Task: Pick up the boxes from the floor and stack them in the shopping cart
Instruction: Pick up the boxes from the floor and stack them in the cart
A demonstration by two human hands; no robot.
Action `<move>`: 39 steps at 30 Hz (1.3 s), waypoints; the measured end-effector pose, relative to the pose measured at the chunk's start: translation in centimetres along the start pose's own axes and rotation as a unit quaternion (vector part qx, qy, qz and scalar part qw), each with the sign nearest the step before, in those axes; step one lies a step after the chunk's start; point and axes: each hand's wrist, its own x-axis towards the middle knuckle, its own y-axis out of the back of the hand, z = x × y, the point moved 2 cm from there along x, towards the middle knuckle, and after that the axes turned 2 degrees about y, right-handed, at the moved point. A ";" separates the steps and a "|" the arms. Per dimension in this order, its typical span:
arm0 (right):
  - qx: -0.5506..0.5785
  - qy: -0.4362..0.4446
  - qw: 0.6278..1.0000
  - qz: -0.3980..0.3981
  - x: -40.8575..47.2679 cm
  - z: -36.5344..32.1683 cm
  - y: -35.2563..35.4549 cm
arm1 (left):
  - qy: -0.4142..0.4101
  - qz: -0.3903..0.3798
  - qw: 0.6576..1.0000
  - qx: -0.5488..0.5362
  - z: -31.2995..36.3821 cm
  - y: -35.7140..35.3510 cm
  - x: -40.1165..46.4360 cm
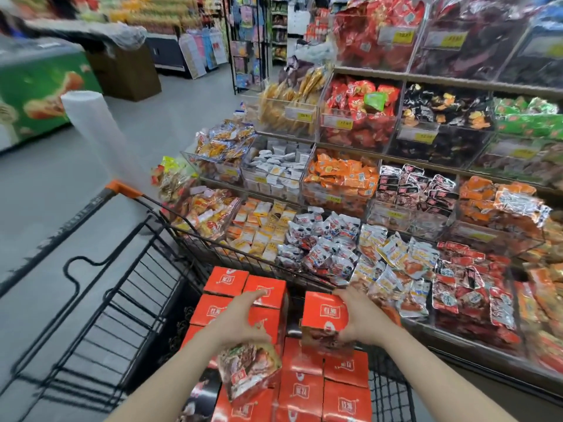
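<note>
Left hand (243, 318) is clamped on a red carton (249, 371) tilted with its printed picture face toward me; right hand (361, 318) is clamped on a second red carton (326, 324), held upright, fingers wrapped over its far top edge. I hold both cartons above the basket of the shopping cart (128, 269), which already carries stacked red cartons (320, 388) along its near and left portions, with a taller stack (240, 293) toward the far left corner.

Procedure for the step in hand, as I judge it: level the left carton before lowering it, since a tilted carton would land on one edge and roll off the layer below. Seat each carton flat, faces flush with its neighbours, and fill the open gap between the two stacks before starting a higher tier. Release only when the carton bears on the layer beneath. Place one carton at a time; lowering both together risks knocking the taller stack.

The cart is black wire with an orange handle corner (122, 188) and a folded child-seat flap at its left end. It stands just beside a tiered snack shelf (380, 190) of clear bins filled with packets. The floor (45, 190) is smooth grey. No cartons show on the floor in this view. A green chest freezer (36, 92) stands well apart at the left.
</note>
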 end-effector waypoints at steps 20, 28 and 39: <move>0.040 0.034 0.998 0.021 7.1 -2.0 -7.3 | 0.243 -0.020 0.964 -0.109 -9.6 -2.2 -4.8; 0.248 0.007 0.959 -0.141 4.4 -8.0 -8.1 | 0.199 -0.051 0.961 -0.185 -5.3 -2.0 -3.1; 0.215 -0.017 0.976 -0.002 -1.2 -4.4 -1.2 | -0.021 0.000 0.994 -0.104 3.2 -1.4 1.0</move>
